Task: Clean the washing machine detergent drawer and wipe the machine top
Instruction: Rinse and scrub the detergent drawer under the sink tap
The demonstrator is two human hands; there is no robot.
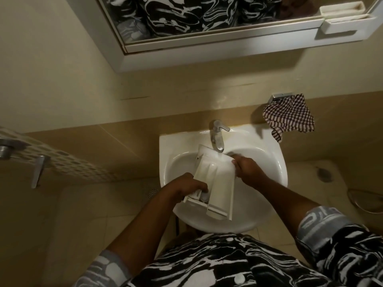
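White plastic detergent drawer is out of its machine and being rinsed over the white ceramic sink. So the cleaning looks to be about midway, and the wipe of the machine top is not yet done, as far as I can judge.
Nearest, the left hand holds the drawer's near-left corner, its fingers curled round the edge. The drawer lies tilted, running from near to far across the basin. Farther and to the right, the right hand holds the drawer's right edge with its fingers curled onto it; the thumb is hidden. The drawer's far end sits just below the chrome tap, where water appears to run. Beyond, on the right, a dark-and-white checked cloth hangs on the wall. No washing machine is in view.
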